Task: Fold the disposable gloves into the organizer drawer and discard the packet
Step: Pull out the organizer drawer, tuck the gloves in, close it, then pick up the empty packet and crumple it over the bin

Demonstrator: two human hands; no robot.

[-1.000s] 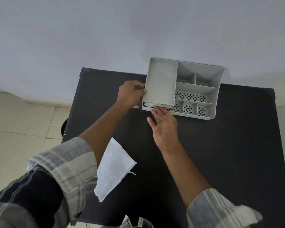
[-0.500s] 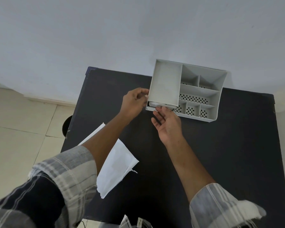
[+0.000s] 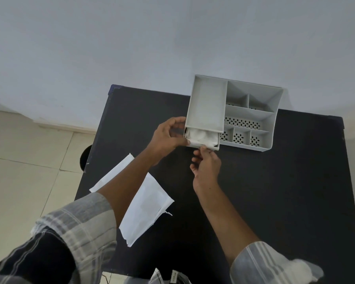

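A grey plastic organizer (image 3: 250, 117) stands at the back of the black table (image 3: 285, 191). Its drawer (image 3: 213, 148) at the lower left sticks partly out toward me, and folded white disposable gloves (image 3: 202, 136) lie inside it. My left hand (image 3: 166, 138) grips the organizer's left side next to the drawer. My right hand (image 3: 206, 167) pinches the drawer's front edge from below. The white packet (image 3: 148, 206) lies flat on the table near the left edge, partly hidden under my left forearm.
The organizer's top holds several open compartments, some with perforated bottoms. A pale wall rises right behind the table. Tiled floor (image 3: 29, 171) lies to the left, with a dark round object (image 3: 84, 158) beside the table's left edge.
The drawer has slid farther out toward me, so more of the white gloves shows. My right hand went from flat under the drawer front to pinching it. The view has shifted slightly.
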